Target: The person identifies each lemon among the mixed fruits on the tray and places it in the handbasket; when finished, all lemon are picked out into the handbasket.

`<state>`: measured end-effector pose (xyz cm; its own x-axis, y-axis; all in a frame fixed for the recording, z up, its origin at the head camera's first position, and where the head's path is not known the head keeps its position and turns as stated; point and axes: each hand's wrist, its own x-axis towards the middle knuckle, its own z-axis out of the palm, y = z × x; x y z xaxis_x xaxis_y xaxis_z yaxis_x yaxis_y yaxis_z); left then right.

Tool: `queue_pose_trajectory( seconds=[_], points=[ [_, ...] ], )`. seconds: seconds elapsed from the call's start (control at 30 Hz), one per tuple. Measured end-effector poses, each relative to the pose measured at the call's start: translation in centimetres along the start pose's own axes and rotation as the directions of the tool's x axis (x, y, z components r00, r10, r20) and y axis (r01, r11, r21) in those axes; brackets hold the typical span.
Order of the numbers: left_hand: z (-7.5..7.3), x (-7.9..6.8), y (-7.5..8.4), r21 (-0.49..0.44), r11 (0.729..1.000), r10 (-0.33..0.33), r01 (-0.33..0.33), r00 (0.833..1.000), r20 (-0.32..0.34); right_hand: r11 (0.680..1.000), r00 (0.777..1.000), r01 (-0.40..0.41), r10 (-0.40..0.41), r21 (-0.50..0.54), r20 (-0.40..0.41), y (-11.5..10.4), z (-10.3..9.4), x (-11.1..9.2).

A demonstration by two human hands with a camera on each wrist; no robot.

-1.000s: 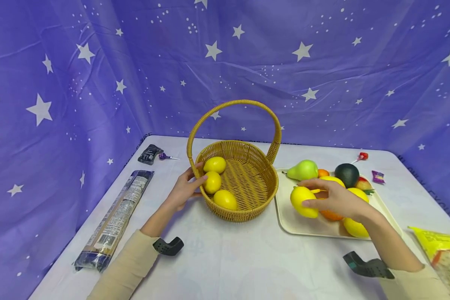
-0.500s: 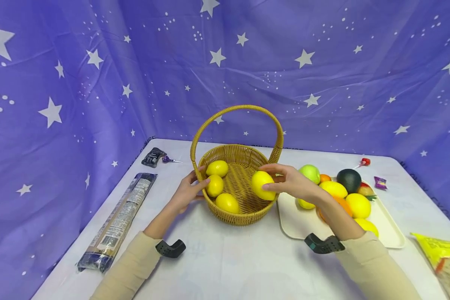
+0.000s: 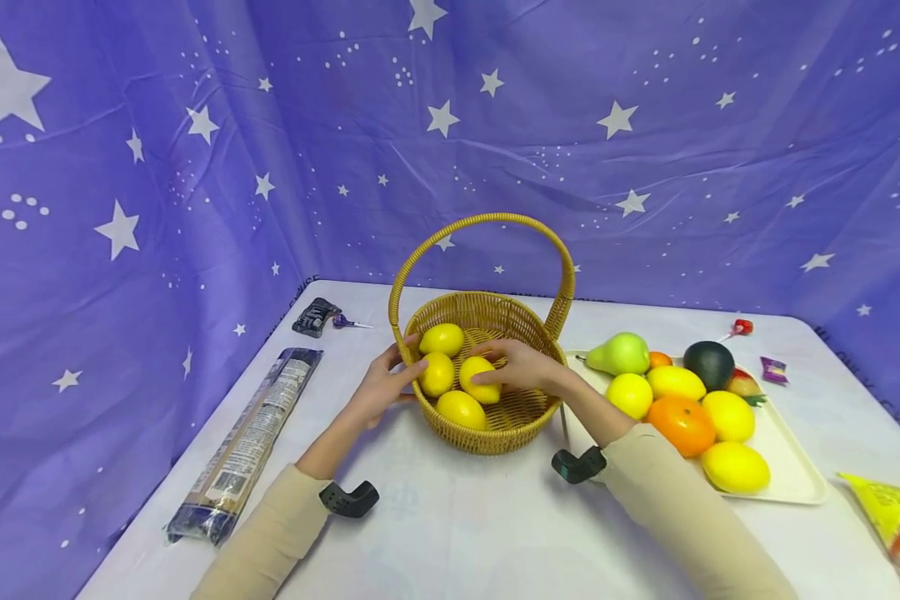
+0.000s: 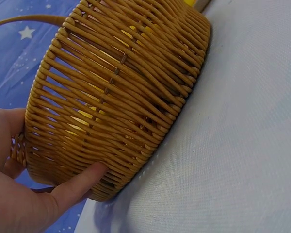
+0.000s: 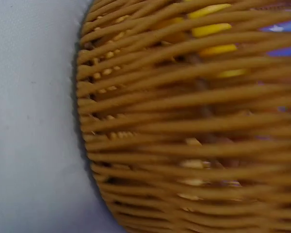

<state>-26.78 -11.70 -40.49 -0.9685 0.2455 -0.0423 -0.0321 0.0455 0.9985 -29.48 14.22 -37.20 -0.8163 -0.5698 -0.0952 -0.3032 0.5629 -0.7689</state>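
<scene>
A wicker basket (image 3: 495, 442) with a tall arched handle stands mid-table. My left hand (image 3: 384, 379) grips its left rim, thumb over the edge and fingers along the outside wall; the left wrist view shows a fingertip (image 4: 94, 172) against the weave. Inside the basket, my right hand (image 3: 521, 367) holds a lemon (image 3: 477, 379) between thumb and fingers, low beside three other lemons: one at the back (image 3: 442, 340), one in the middle (image 3: 437, 374), one in front (image 3: 461, 410). In the right wrist view the basket wall (image 5: 184, 126) hides that hand.
Right of the basket, a cream tray (image 3: 791, 467) bears a pear (image 3: 621, 354), an orange (image 3: 682, 425), a dark green round fruit (image 3: 708, 365) and several yellow fruits. A long packet (image 3: 247, 442) lies left, a yellow bag (image 3: 896, 517) at far right. Wrapped sweets lie in the back corners.
My right hand has carried the lemon from over the tray leftward, over the rim and down into the basket. My left hand has kept its grip on the rim. The view has shifted slightly.
</scene>
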Motion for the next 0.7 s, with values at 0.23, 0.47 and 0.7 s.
queue_pose_trajectory(
  seconds=[0.23,0.47,0.7],
  points=[
    [0.1,-0.1,0.1,-0.002,1.000,0.004,-0.004,1.000,-0.007,0.999,1.000,-0.025,0.024,-0.039,-0.013,0.1,0.7,1.0],
    [0.3,-0.1,0.3,-0.019,1.000,-0.008,0.008,1.000,-0.004,0.990,0.994,-0.097,0.091,0.099,0.062,0.3,0.3,0.6],
    [0.2,-0.2,0.2,-0.017,1.000,0.000,0.000,1.000,-0.004,0.954,0.989,-0.101,0.066,0.282,0.131,0.4,-1.6,-0.7]
  ],
)
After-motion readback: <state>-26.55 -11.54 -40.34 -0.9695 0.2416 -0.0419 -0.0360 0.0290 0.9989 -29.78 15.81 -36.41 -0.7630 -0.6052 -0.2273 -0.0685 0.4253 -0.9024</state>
